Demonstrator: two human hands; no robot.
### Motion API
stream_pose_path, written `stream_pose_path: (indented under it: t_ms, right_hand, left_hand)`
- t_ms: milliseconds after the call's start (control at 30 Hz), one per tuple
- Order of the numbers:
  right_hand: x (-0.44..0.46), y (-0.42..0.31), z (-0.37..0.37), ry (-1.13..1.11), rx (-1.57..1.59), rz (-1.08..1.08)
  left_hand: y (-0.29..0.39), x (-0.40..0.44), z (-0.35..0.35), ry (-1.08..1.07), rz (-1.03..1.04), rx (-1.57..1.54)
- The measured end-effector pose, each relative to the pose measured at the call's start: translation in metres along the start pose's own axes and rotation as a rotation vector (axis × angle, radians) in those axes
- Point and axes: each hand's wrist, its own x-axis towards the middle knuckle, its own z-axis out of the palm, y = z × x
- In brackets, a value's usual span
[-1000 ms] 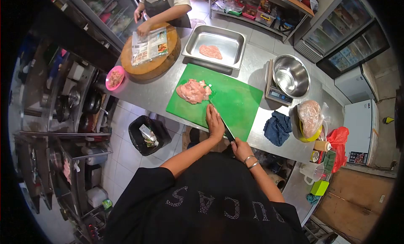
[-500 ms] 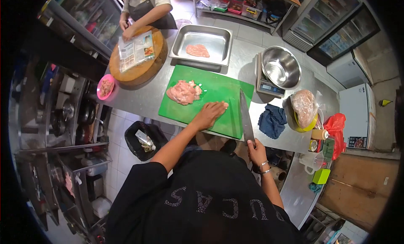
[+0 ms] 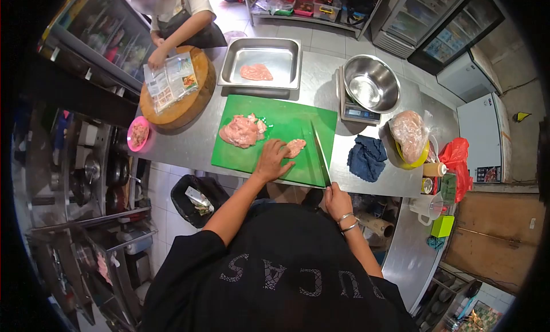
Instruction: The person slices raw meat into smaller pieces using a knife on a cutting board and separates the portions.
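Note:
On the green cutting board (image 3: 309, 117) my left hand (image 3: 271, 162) lies with its fingers apart, its fingertips beside a small piece of raw meat (image 3: 295, 148). My right hand (image 3: 338, 200) is wrapped round the handle of a long knife (image 3: 322, 154); the blade points away from me over the board's right part. A larger heap of raw meat (image 3: 240, 131) rests on the board's left side, with small scraps at its right edge. Behind the board, a flat slice of meat (image 3: 256, 72) lies in a steel tray (image 3: 286, 83).
A co-worker's hand (image 3: 157, 58) touches a printed plastic packet (image 3: 172, 83) on a round wooden block (image 3: 200, 97). A pink bowl (image 3: 138, 134) stands left. To the right are a steel bowl (image 3: 372, 84) on a scale (image 3: 360, 114), a blue cloth (image 3: 367, 158) and bagged meat (image 3: 408, 134).
The knife has moved from among the meat scraps to the board's right side. My left hand has left the blade, and a small piece now lies apart from the heap.

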Motion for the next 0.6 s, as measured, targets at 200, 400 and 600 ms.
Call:
stream_pose_path:
  t_ms: [200,400,600]
  right_hand:
    - [-0.003,-0.020,-0.004,-0.163,-0.056,0.008]
    - [-0.014,-0.018,-0.015,-0.189,-0.066,0.020]
    - [0.035,-0.024,0.043,-0.141,0.051,0.016]
  left_hand:
    - [-0.013,0.026,0.039,-0.125,0.113,-0.213]
    - [-0.014,0.028,0.034,-0.128,0.159,-0.262]
    - [-0.020,0.022,0.041,-0.080,0.168,-0.250]
